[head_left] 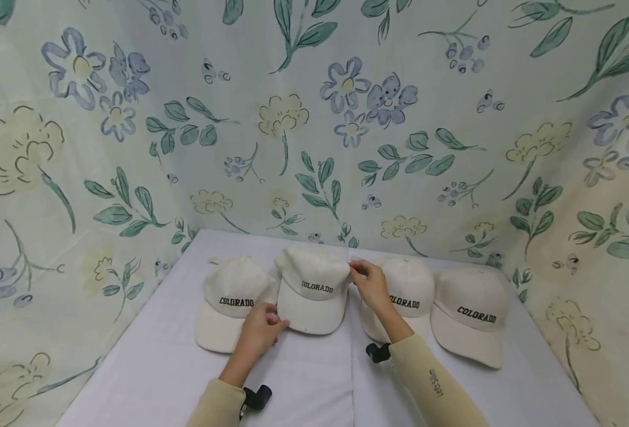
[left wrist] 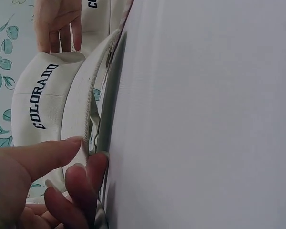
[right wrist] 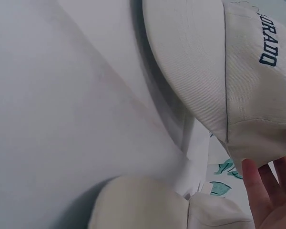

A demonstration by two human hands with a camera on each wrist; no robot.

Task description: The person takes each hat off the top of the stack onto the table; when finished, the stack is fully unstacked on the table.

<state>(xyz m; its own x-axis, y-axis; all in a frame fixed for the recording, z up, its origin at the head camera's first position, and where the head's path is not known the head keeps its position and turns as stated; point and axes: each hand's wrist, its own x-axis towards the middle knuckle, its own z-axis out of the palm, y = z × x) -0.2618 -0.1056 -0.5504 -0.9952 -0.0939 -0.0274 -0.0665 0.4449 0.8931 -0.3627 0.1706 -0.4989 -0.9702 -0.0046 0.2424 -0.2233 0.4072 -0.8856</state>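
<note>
A white baseball cap point(head_left: 313, 313) with dark COLORADO lettering is tilted, its brim toward me, between my two hands. My left hand point(head_left: 260, 330) pinches the brim at its left corner; in the left wrist view the thumb point(left wrist: 62, 151) lies over the brim and the fingers are at its edge. At the upper right, my right hand point(head_left: 372, 287) holds the side of the crown by the fingertips. In the right wrist view the crown point(right wrist: 257, 90) looks soft and folded there, and part of that hand is cut off by the frame.
To the left sits a matching cap point(head_left: 224, 323), partly behind my left hand. Two more stand at the right: a cap point(head_left: 416, 284) partly behind my right forearm and an outer cap point(head_left: 472, 296). A white cloth point(head_left: 149, 367) covers the table, with floral curtain point(head_left: 314, 148) around it.
</note>
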